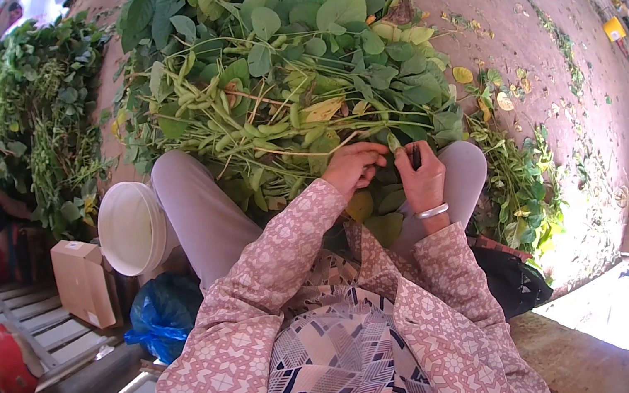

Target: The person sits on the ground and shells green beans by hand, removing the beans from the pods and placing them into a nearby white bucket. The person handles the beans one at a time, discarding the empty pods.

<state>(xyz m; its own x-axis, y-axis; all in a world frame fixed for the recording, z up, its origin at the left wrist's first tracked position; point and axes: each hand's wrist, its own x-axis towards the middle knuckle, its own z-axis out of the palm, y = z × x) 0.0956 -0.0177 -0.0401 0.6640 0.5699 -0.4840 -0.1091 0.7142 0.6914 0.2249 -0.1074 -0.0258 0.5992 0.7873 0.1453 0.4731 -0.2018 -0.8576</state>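
A large heap of leafy soybean plants (pixel 276 121) with green pods lies in front of my knees and reaches between them. At its near right edge, my right hand (pixel 420 171), with a silver bangle at the wrist, pinches a green pod (pixel 392 141) between thumb and fingers. Close beside it on the left, my left hand (pixel 355 167) has its fingers curled, the index finger reaching toward the pod. Whether this hand grips a stem or anything else cannot be told. Leaves hang below both hands, between my legs.
A white plastic bucket (pixel 132 228) stands by my left knee, near a cardboard box (pixel 83 281) and a blue plastic bag (pixel 165 317). Another plant heap (pixel 38 131) lies at the left, with a person's arm (pixel 9 203) nearby. Loose plants (pixel 524 185) and a black bag (pixel 508 276) are at the right.
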